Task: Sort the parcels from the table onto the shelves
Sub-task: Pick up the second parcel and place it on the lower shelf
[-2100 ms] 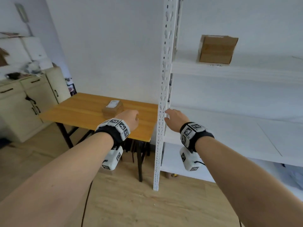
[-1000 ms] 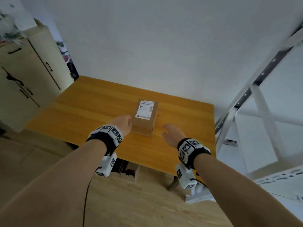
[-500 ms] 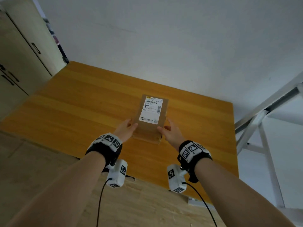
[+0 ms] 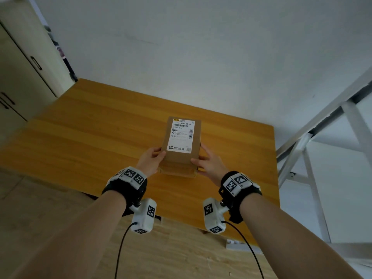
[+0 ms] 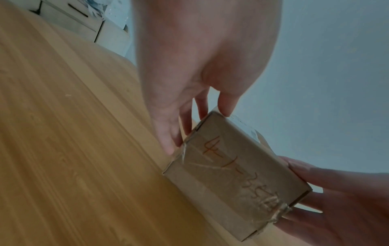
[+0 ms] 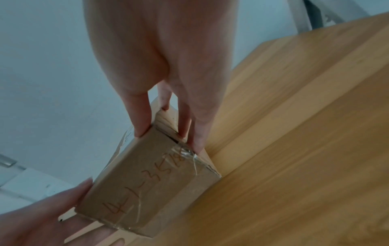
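A brown cardboard parcel [image 4: 182, 146] with a white shipping label on top is over the middle of the wooden table [image 4: 90, 137]. My left hand [image 4: 156, 158] grips its left side and my right hand [image 4: 203, 158] grips its right side, thumbs at the top edge. In the left wrist view, my left hand [image 5: 195, 126] pinches the parcel [image 5: 231, 174] at one corner. In the right wrist view, my right hand [image 6: 168, 136] pinches the parcel [image 6: 151, 188] at the other. Orange handwriting marks the near end face. I cannot tell whether the parcel's underside touches the table.
A white metal shelf frame [image 4: 322, 121] stands right of the table. A cream cabinet [image 4: 20, 67] stands at the left against the wall. A white power strip [image 4: 241, 245] lies on the wooden floor beneath the table's near edge.
Both hands have reached the parcel and taken hold of its two sides. The view has swung from the shelves to the table and drawn closer to the parcel.
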`<state>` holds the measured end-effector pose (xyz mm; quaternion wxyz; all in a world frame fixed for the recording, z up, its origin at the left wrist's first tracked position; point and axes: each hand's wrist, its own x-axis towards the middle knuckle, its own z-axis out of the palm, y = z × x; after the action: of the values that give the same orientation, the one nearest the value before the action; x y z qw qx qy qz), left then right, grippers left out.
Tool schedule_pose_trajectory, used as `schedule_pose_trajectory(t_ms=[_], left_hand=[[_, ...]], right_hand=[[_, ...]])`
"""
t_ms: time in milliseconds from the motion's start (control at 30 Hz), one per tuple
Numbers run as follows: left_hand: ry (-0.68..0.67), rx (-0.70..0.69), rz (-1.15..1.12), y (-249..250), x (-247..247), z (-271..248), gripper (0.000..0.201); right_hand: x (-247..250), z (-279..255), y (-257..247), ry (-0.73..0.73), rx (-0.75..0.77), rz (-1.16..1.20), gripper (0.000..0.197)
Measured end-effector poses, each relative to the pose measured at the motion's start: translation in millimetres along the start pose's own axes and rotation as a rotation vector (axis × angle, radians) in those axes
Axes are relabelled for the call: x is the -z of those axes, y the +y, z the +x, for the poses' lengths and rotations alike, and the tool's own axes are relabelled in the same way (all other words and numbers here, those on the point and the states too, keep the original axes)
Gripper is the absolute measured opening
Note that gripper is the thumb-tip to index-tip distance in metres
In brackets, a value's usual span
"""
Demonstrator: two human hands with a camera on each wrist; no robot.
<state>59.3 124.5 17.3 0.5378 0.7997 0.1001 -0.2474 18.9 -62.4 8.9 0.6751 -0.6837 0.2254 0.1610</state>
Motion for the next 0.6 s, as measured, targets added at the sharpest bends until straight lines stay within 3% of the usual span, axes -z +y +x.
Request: schedule_pose_trajectory(t_ms=[300,600], left_hand=[[-0.056,-0.092,-0.028,50.3,-7.0,-70.5,0.05],[-0.099,-0.232,-0.058,76.7,-16.6,-136.9,0.062]], right_hand=[[33.2,-70.5,-27.1,-0.007,0.125,0.077,0.081],[59.5,-138.5,-51.9,0.029,0.276,-0.028,0.088]])
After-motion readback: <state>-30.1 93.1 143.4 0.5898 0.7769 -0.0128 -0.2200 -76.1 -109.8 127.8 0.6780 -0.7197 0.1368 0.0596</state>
